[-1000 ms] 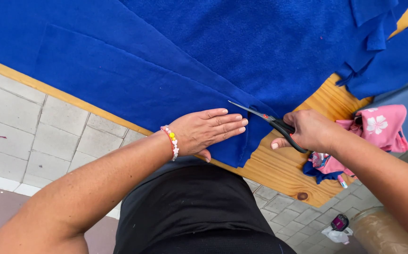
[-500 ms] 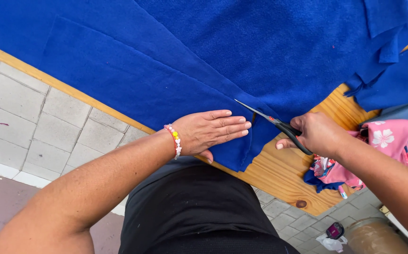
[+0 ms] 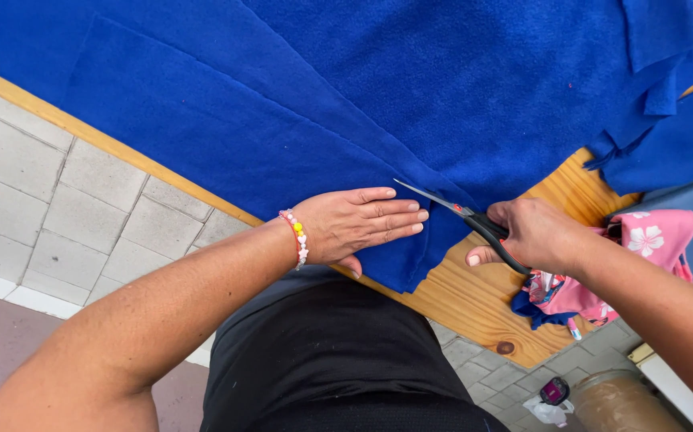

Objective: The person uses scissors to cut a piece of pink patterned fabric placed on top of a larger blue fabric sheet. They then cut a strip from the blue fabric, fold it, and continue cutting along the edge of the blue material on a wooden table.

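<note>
A large sheet of blue fleece fabric (image 3: 378, 96) covers a wooden table (image 3: 474, 300). My left hand (image 3: 358, 224) lies flat on the fabric's near edge, fingers together, with a beaded bracelet (image 3: 297, 238) on the wrist. My right hand (image 3: 534, 236) grips black-handled scissors (image 3: 462, 214). Their blades point left into the fabric, just beyond my left fingertips. Cut blue strips (image 3: 666, 120) hang at the far right.
A pink flowered cloth (image 3: 642, 244) lies on the table under my right forearm. Pale paving tiles (image 3: 50, 184) show at the left. A brown jar (image 3: 622, 404) and a small dark object (image 3: 554, 390) sit on the ground at lower right.
The view has shifted slightly. Both hands keep their positions on the fabric's edge, and the scissors stay at the cut.
</note>
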